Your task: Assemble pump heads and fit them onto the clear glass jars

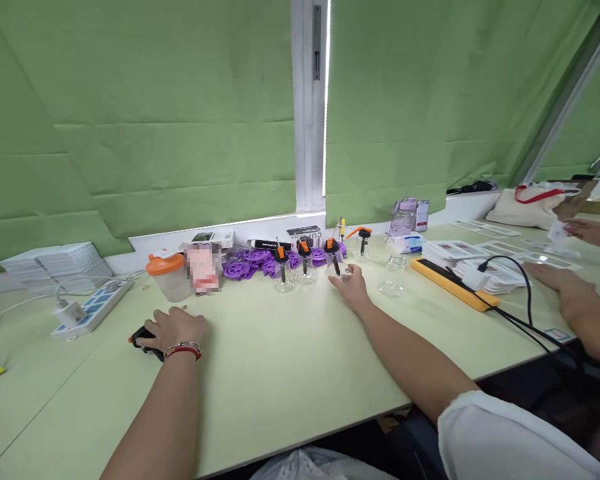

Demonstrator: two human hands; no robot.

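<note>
Tugging sideways could topple the clear, round, black-and-orange-topped vessel (337,269) the right hand (354,288) seemingly cups; the left hand (177,331) clasps a black, orange-tipped tool (148,343).

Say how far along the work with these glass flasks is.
Two flasks with black-and-orange tools in them look done. In hand: the right hand is at a third flask, also with a tool in it; the left hand holds a loose black tool. Probably left: the clear flask further right, with no tool in it.
</note>
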